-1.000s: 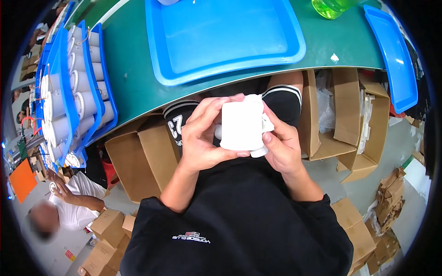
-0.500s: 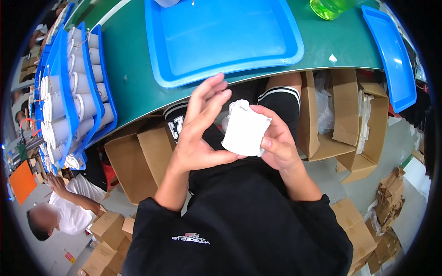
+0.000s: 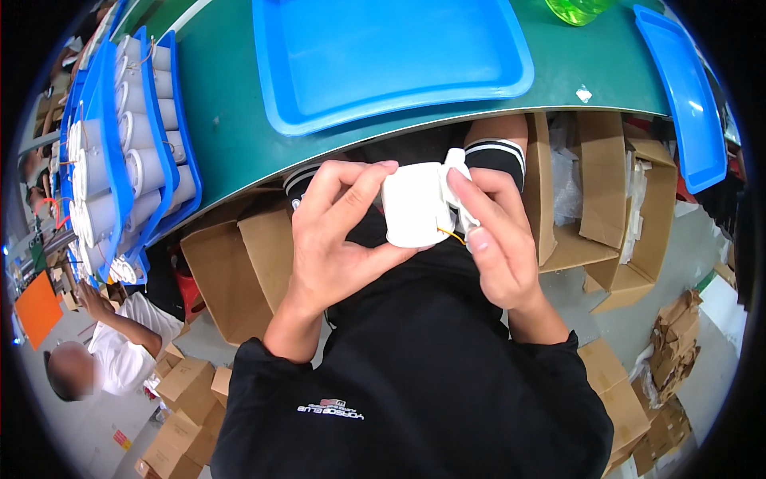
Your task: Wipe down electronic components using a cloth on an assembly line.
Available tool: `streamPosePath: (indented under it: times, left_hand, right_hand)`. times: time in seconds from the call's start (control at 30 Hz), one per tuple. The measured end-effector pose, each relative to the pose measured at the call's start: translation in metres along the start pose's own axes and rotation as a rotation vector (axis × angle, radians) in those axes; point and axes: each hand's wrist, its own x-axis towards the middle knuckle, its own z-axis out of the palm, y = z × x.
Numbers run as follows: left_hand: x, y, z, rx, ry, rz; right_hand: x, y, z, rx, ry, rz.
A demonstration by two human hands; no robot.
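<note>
A white cylindrical housing [image 3: 412, 203] is held in front of my lap, just off the table's near edge. My left hand [image 3: 327, 239] grips it from the left, thumb below and fingers above. At its right end is a smaller white plastic piece [image 3: 456, 162], pinched by my right hand [image 3: 504, 239] between thumb and fingers. A short yellow wire [image 3: 452, 234] shows between the housing and my right thumb. Whether the two white parts are joined cannot be made out.
A blue tray [image 3: 391, 110] lies ahead on the green table [image 3: 219, 104]. Stacked blue trays [image 3: 177, 128] with several white cylinders stand at left. Another blue tray [image 3: 696, 120] and a green transparent container [image 3: 576, 9] are at right. Cardboard boxes [image 3: 231, 279] sit below; a person [image 3: 120, 351] works at left.
My left hand has closed round the housing, which has turned on its side. My right hand has shifted to the small white piece at its right end, and a yellow wire now shows.
</note>
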Motion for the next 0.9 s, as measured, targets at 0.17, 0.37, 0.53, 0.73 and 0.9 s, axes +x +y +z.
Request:
streamPosePath:
  times: [0.17, 0.37, 0.53, 0.73, 0.9]
  left_hand:
    - [-0.005, -0.008, 0.007, -0.086, 0.062, 0.061]
    - [-0.026, -0.011, 0.025, -0.984, -0.019, -0.284]
    - [-0.039, -0.010, 0.030, -1.387, 0.009, -0.582]
    - [-0.042, -0.014, 0.034, -1.678, -0.078, -0.684]
    - [-0.042, -0.017, 0.031, -1.622, -0.132, -0.761]
  right_hand:
    - [-0.001, 0.007, 0.011, -0.094, 0.097, -0.284]
    - [0.012, 0.020, 0.014, -0.029, 0.163, -0.332]
    - [0.010, 0.013, 0.010, 0.050, 0.007, -0.250]
    - [0.015, 0.039, 0.028, 0.564, -0.146, -0.183]
    - [0.009, 0.040, 0.035, 0.451, -0.110, -0.121]
